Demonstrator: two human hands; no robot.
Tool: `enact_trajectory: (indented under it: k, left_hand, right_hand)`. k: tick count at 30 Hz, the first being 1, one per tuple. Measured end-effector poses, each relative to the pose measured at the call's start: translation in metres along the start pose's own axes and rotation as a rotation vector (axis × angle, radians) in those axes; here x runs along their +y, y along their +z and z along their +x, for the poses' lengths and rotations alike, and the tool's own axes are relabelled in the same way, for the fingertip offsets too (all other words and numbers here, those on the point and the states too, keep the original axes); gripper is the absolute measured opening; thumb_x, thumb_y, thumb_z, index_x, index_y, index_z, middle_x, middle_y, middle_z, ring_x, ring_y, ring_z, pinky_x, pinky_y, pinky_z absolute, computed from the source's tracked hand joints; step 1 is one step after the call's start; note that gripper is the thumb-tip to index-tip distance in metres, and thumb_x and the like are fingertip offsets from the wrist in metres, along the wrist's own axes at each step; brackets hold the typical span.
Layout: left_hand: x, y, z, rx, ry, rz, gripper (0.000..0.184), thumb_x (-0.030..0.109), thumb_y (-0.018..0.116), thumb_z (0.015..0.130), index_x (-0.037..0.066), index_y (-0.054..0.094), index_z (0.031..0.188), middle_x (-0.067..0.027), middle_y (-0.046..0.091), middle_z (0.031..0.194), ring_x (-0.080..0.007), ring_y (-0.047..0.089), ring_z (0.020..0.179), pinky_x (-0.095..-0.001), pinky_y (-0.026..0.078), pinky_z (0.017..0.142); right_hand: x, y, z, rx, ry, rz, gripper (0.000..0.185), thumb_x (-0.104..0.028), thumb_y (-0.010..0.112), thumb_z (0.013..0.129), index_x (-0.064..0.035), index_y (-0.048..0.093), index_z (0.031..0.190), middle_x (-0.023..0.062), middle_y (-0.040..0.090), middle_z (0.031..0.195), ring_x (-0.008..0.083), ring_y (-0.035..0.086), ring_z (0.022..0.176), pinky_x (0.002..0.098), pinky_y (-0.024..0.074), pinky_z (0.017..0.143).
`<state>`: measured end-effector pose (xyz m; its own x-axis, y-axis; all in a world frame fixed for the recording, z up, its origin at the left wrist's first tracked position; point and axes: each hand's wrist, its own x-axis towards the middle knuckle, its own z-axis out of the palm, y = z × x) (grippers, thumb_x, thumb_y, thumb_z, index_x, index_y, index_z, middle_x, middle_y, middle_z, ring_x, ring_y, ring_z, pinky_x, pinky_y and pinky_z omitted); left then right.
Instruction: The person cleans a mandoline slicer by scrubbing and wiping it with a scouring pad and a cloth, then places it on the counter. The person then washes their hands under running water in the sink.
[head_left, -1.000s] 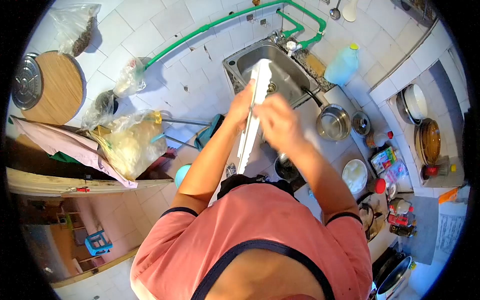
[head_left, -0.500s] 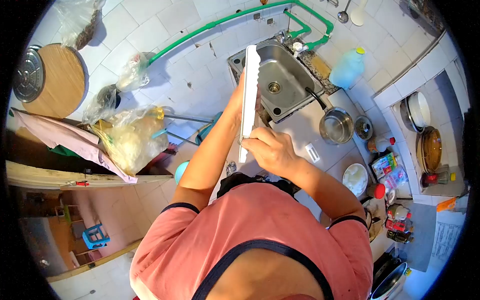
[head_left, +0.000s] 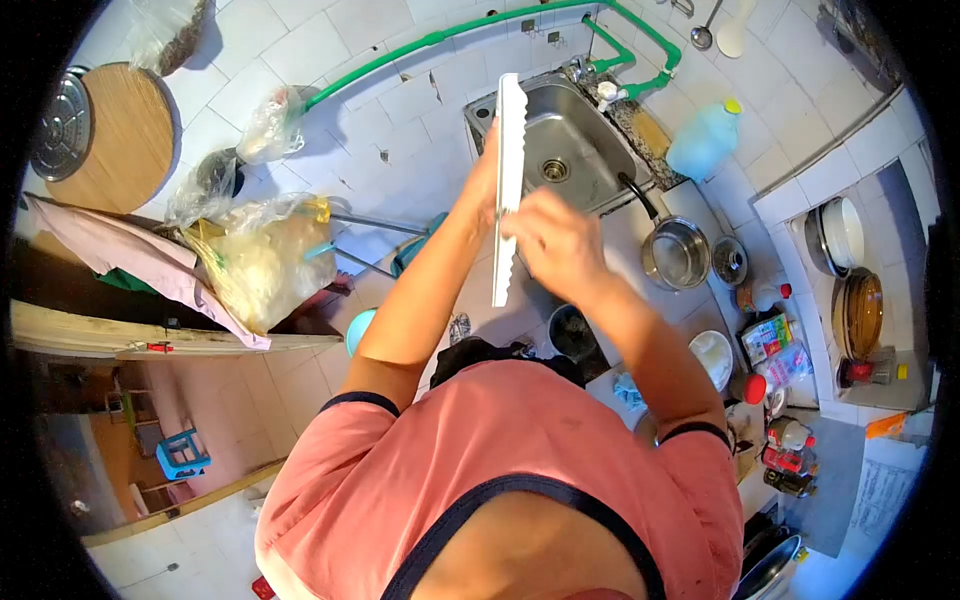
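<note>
A long white panel with a wavy edge stands upright in front of my chest, seen nearly edge-on. I cannot tell its exact kind. My left hand grips it from the left, its fingers mostly hidden behind the panel. Against the panel's lower half, my right hand has its fingers bent, slightly blurred. Something small may sit in its fingertips, but I cannot make it out. Behind the panel is a steel sink with a round drain.
A saucepan sits right of the sink, near a pot lid. A blue jug stands by the wall. A white bowl is on the right counter, and a dark bucket is below my right forearm. Filled plastic bags hang at left.
My right hand has moved up along the panel from near its lower end. The panel has shifted slightly up and right, still in my left hand.
</note>
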<state>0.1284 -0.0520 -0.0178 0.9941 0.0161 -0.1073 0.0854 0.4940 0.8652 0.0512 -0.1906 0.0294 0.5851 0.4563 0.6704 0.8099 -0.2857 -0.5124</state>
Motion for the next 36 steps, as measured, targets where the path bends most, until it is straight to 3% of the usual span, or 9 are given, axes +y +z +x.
enact_trajectory:
  k: [4,9,10,13,15,17,25,34,36]
  left_hand:
    - [0.027,-0.001,-0.001,0.079,-0.230,-0.002,0.061,0.066,0.038,0.085,0.011,0.051,0.108,-0.0020,0.049,0.088,-0.0108,0.048,0.081,-0.0345,0.046,0.064]
    - [-0.007,-0.010,0.011,0.095,-0.026,0.278,0.063,0.065,0.041,0.084,0.006,0.060,0.093,-0.0034,0.055,0.074,-0.0128,0.052,0.063,-0.0321,0.045,0.053]
    - [-0.005,0.004,0.001,0.114,-0.100,0.198,0.062,0.063,0.044,0.084,0.004,0.062,0.084,-0.0038,0.056,0.067,-0.0136,0.052,0.055,-0.0309,0.043,0.048]
    - [-0.012,0.018,-0.010,0.071,-0.109,0.206,0.058,0.059,0.043,0.087,0.003,0.062,0.090,-0.0038,0.057,0.071,-0.0120,0.052,0.060,-0.0296,0.043,0.051]
    - [-0.010,0.025,-0.019,0.055,-0.152,0.216,0.050,0.056,0.042,0.089,0.011,0.060,0.101,0.0046,0.051,0.075,-0.0056,0.046,0.065,-0.0220,0.038,0.052]
    - [-0.010,0.025,-0.018,0.100,-0.167,0.287,0.056,0.056,0.041,0.089,0.005,0.062,0.093,-0.0038,0.059,0.074,-0.0114,0.053,0.061,-0.0290,0.043,0.051]
    - [0.014,-0.012,0.016,0.201,-0.079,0.142,0.065,0.068,0.034,0.085,0.008,0.060,0.091,-0.0054,0.057,0.074,-0.0163,0.054,0.063,-0.0327,0.045,0.053]
    - [0.022,0.003,-0.001,0.278,-0.021,0.239,0.057,0.055,0.046,0.088,0.001,0.061,0.091,-0.0069,0.062,0.079,-0.0140,0.059,0.070,-0.0305,0.048,0.060]
    - [0.021,0.007,-0.009,0.257,0.031,0.131,0.049,0.046,0.053,0.088,-0.002,0.058,0.099,-0.0077,0.062,0.083,-0.0150,0.060,0.072,-0.0314,0.049,0.065]
  right_hand:
    - [-0.016,0.008,-0.032,-0.043,-0.032,0.052,0.010,0.000,0.062,0.072,-0.0082,0.064,0.079,0.0049,0.057,0.074,0.0216,0.059,0.060,0.0322,0.0474,0.051]
    - [0.004,0.002,-0.015,0.101,0.043,0.008,0.005,-0.002,0.062,0.075,-0.0065,0.064,0.076,0.0061,0.057,0.074,0.0224,0.059,0.062,0.0317,0.0477,0.053]
    - [0.015,-0.002,-0.003,0.183,0.033,-0.038,0.006,-0.006,0.060,0.077,-0.0116,0.062,0.077,0.0038,0.055,0.075,0.0220,0.060,0.063,0.0350,0.0471,0.053]
    - [0.042,-0.021,0.037,0.355,0.102,-0.166,0.006,-0.014,0.059,0.080,-0.0112,0.063,0.076,0.0045,0.059,0.078,0.0262,0.060,0.068,0.0360,0.0476,0.058]
    - [0.048,-0.027,0.049,0.441,0.140,-0.181,0.005,-0.014,0.060,0.079,-0.0116,0.064,0.077,0.0049,0.059,0.079,0.0261,0.060,0.068,0.0367,0.0476,0.059]
    - [0.044,-0.027,0.046,0.405,0.156,-0.183,0.005,-0.013,0.060,0.079,-0.0118,0.064,0.077,0.0050,0.059,0.079,0.0258,0.060,0.068,0.0361,0.0477,0.059]
    - [-0.018,0.009,-0.038,0.077,0.143,0.060,0.005,-0.005,0.066,0.073,-0.0082,0.064,0.077,0.0041,0.056,0.075,0.0219,0.059,0.061,0.0324,0.0469,0.052]
    - [-0.003,0.007,-0.037,0.229,0.256,0.071,0.010,0.000,0.060,0.076,-0.0069,0.063,0.082,0.0096,0.058,0.079,0.0241,0.059,0.063,0.0303,0.0479,0.056]
    - [0.018,0.001,-0.032,0.302,0.405,0.222,0.006,-0.002,0.060,0.079,-0.0023,0.061,0.084,0.0065,0.058,0.078,0.0165,0.058,0.067,0.0248,0.0456,0.062]
